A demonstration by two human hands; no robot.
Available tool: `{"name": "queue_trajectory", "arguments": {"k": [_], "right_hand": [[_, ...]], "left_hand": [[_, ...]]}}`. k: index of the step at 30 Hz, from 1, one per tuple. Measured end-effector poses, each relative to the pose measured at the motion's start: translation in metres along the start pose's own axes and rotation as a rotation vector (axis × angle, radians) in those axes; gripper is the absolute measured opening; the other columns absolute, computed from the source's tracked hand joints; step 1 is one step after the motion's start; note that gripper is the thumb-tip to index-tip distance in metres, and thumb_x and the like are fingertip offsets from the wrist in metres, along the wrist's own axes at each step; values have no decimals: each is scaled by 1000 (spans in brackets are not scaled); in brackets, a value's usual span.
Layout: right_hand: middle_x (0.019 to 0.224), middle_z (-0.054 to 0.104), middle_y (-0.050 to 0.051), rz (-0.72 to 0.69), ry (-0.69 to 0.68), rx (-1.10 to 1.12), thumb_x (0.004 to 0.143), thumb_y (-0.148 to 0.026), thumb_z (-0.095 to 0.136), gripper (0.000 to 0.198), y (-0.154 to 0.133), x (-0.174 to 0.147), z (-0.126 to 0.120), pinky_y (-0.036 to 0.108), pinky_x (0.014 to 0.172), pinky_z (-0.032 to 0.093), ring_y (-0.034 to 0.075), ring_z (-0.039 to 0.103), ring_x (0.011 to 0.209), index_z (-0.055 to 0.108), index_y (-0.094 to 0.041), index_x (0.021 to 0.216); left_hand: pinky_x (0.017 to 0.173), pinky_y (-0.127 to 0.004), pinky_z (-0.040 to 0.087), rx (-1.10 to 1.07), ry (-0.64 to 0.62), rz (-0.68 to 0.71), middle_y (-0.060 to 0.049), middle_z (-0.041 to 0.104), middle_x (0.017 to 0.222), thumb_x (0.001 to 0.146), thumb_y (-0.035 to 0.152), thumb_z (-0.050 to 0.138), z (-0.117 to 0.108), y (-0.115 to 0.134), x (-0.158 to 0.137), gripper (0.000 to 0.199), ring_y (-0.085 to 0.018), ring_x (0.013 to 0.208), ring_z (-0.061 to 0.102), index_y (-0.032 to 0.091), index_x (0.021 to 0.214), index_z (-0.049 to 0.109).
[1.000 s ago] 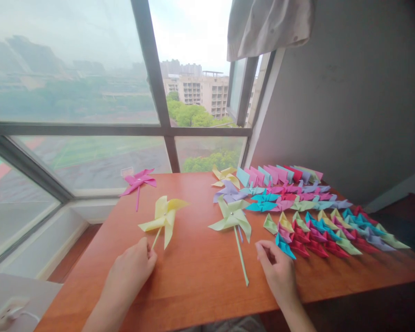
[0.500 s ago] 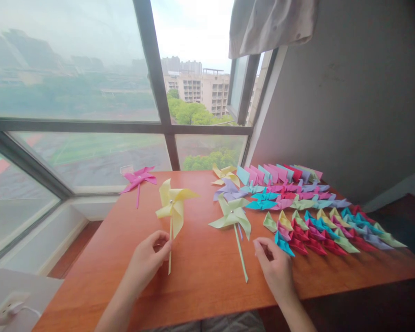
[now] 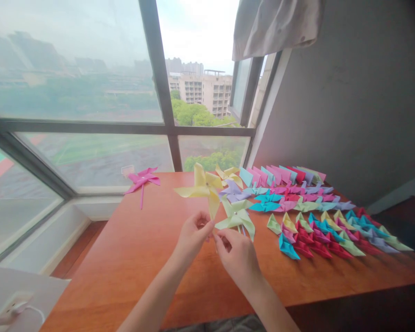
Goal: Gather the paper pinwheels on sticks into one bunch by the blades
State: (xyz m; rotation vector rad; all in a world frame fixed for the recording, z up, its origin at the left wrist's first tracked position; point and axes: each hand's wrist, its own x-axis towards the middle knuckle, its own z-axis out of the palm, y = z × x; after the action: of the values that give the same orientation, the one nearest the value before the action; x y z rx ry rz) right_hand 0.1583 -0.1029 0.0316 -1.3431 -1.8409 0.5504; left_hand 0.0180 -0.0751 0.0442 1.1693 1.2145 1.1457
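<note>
A yellow paper pinwheel (image 3: pixel 204 185) stands upright above the table, its thin stick mostly hidden by fingers. My left hand (image 3: pixel 198 230) pinches the stick just under the blades. Right beside it, my right hand (image 3: pixel 235 253) is closed with thumb and finger at the lower part of the same stick. Behind my right hand lies a pale green pinwheel (image 3: pixel 235 214), its stick largely covered. A lavender pinwheel (image 3: pixel 234 192) and another yellow pinwheel (image 3: pixel 229 175) lie farther back. At the far left edge rests a magenta pinwheel (image 3: pixel 142 179).
Rows of colourful folded paper boats (image 3: pixel 323 235), paper cranes (image 3: pixel 290 198) and folded paper pieces (image 3: pixel 280 174) fill the right side of the wooden table (image 3: pixel 131 258). Windows (image 3: pixel 90 157) rise behind it, and a plugged socket (image 3: pixel 15 306) sits at lower left.
My left hand has carried the yellow pinwheel to the right, and its blades have turned. My right hand has moved left to meet the stick. The view has shifted slightly.
</note>
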Motion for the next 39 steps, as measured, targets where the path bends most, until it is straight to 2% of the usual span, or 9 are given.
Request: {"name": "queue_trajectory", "arguments": {"k": [10, 16, 20, 23, 29, 34, 39], "right_hand": [[58, 63, -2, 65, -37, -53, 87, -24, 56, 18, 0, 21, -5, 23, 56, 33, 12, 54, 54, 71, -21, 77], [57, 63, -1, 101, 26, -40, 86, -29, 54, 22, 9, 30, -3, 22, 55, 34, 12, 54, 53, 70, -20, 73], [56, 64, 0, 142, 75, -97, 85, -32, 55, 24, 26, 45, -9, 22, 56, 36, 13, 56, 54, 70, -19, 73], [60, 68, 1, 186, 92, -201, 84, -29, 56, 22, 43, 64, -17, 22, 58, 37, 15, 60, 59, 71, -19, 72], [72, 74, 3, 345, -34, -451, 81, -23, 58, 19, 75, 103, -22, 22, 63, 40, 16, 66, 73, 74, -19, 72], [77, 75, 5, 352, -67, -498, 80, -23, 58, 20, 92, 118, -17, 23, 66, 40, 19, 68, 78, 75, -19, 72], [78, 75, 6, 337, -93, -529, 81, -23, 57, 22, 96, 122, -12, 24, 67, 40, 19, 68, 79, 76, -18, 71]], "left_hand": [[54, -21, 43, -10, -50, 74, 4, 57, 60, 79, 34, 67, -1, 1, 20, 22, -10, 56, 54, 18, 71, 54], [56, -21, 44, -9, -179, 62, 2, 61, 68, 81, 41, 67, -5, -3, 30, 26, -11, 62, 58, 17, 77, 58], [57, -23, 45, 54, -228, 49, 0, 64, 72, 82, 41, 63, -14, -16, 41, 25, -12, 62, 58, 16, 83, 61], [56, -23, 44, 96, -210, 46, -1, 64, 70, 80, 40, 63, -21, -32, 48, 24, -12, 61, 58, 16, 80, 61], [55, -24, 43, 177, -205, 48, 1, 63, 68, 80, 33, 61, -26, -49, 47, 18, -13, 58, 55, 16, 80, 63], [56, -23, 43, 201, -230, 50, 1, 62, 67, 79, 30, 59, -28, -51, 46, 15, -13, 60, 56, 16, 82, 65], [55, -23, 44, 205, -237, 38, 1, 62, 69, 80, 31, 60, -29, -55, 47, 16, -13, 60, 56, 16, 83, 65]]}}
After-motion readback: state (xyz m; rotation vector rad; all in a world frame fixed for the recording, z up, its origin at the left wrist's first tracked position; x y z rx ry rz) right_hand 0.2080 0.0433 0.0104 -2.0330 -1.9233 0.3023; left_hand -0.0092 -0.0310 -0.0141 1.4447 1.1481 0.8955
